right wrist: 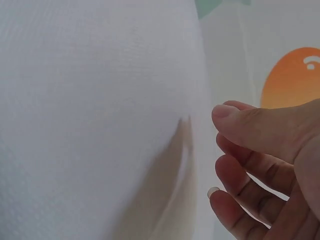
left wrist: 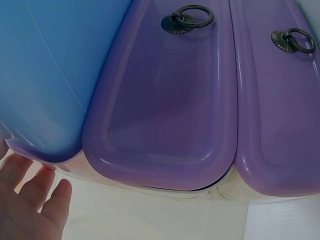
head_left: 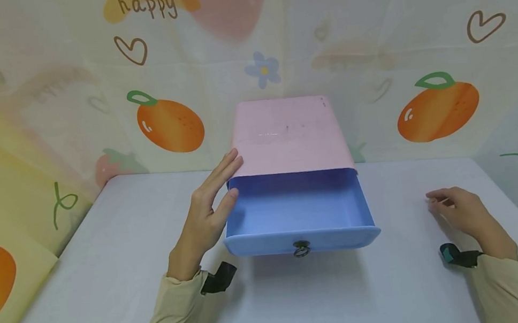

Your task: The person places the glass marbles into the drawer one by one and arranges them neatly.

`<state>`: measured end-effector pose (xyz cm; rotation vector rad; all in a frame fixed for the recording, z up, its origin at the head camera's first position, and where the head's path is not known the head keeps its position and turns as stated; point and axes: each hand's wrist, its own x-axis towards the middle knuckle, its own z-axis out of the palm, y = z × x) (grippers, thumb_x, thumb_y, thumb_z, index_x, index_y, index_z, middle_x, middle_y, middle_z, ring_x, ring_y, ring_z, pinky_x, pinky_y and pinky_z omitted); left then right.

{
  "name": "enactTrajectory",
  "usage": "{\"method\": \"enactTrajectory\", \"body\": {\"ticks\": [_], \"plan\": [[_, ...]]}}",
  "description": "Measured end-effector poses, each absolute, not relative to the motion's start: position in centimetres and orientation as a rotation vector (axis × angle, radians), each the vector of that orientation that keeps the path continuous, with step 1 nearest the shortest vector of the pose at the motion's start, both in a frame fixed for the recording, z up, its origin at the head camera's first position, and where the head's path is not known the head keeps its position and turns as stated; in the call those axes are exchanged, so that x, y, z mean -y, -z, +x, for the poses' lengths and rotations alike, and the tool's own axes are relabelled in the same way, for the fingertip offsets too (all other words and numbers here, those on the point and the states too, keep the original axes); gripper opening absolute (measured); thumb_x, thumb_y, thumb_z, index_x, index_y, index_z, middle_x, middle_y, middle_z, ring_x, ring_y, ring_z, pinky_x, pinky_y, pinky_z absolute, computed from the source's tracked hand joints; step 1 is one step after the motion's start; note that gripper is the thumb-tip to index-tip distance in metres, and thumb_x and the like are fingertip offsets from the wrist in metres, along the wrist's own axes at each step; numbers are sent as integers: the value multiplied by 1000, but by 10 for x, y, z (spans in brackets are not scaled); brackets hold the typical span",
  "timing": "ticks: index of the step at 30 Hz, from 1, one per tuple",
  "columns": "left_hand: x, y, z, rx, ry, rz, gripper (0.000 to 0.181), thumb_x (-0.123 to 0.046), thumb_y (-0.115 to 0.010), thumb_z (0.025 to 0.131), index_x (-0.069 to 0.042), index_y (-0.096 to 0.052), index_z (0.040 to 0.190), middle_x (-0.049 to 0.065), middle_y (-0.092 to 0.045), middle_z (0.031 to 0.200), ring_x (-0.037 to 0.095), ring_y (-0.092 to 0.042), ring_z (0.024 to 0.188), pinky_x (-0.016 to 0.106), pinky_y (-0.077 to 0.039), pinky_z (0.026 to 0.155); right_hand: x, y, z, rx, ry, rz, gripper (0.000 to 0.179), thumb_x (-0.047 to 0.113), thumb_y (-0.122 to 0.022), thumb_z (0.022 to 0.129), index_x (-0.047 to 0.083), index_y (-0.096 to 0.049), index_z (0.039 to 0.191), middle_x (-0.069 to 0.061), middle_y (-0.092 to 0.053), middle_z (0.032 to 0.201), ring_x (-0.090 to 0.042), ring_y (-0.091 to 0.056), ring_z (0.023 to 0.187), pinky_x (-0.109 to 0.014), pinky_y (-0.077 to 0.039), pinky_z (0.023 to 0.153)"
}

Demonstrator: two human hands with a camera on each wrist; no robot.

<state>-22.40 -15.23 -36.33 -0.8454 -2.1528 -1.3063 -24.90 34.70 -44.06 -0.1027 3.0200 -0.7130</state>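
Observation:
A small drawer cabinet with a pink top (head_left: 289,131) stands at the back of the table. Its blue top drawer (head_left: 302,239) is pulled out, has nothing in it, and bears a dark ring pull (head_left: 301,248) on its front. My left hand (head_left: 201,222) rests against the cabinet's left side, fingers extended and thumb by the drawer's edge. In the left wrist view, purple drawer fronts (left wrist: 165,100) with ring pulls sit beside the blue drawer. Off to the right, my right hand (head_left: 461,212) hovers over the table, fingers loosely bent and nothing visible in them.
A white cloth covers the table (head_left: 109,287). Behind the cabinet hangs a curtain (head_left: 272,30) printed with oranges, hearts and words; it also runs along both sides. Dark straps (head_left: 219,278) sit on the wrists.

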Motion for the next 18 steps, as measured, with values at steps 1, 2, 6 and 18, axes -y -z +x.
{"method": "enactTrajectory", "body": {"ticks": [1, 2, 6, 18], "plan": [[152, 363, -224, 2154, 1305, -845, 49, -3, -51, 95, -5, -51, 144, 8, -44, 156, 20, -35, 149, 27, -27, 123, -346, 440, -249, -3027, 710, -114, 35, 11, -57, 97, -12, -60, 123, -35, -59, 116, -45, -56, 100, -57, -53, 80], [153, 363, -224, 2155, 1305, -845, 49, -3, -51, 95, -5, -51, 144, 8, -44, 156, 20, -35, 149, 27, -27, 123, -346, 439, -249, -3031, 707, -120, 35, 11, -57, 97, -12, -60, 122, -35, -59, 116, -46, -56, 100, -58, -53, 81], [153, 363, -224, 2159, 1303, -842, 49, -3, -50, 95, -6, -51, 144, 7, -44, 156, 20, -35, 149, 28, -26, 124, -344, 435, -249, -3037, 698, -131, 34, 10, -57, 97, -12, -60, 122, -35, -60, 115, -46, -56, 100, -59, -53, 81], [153, 364, -225, 2151, 1290, -845, 50, -4, -51, 95, -6, -51, 144, 8, -44, 156, 21, -35, 149, 28, -27, 123, -336, 426, -247, -3056, 722, -135, 34, 13, -59, 98, -10, -60, 123, -34, -60, 114, -47, -55, 103, -59, -55, 82]]}}
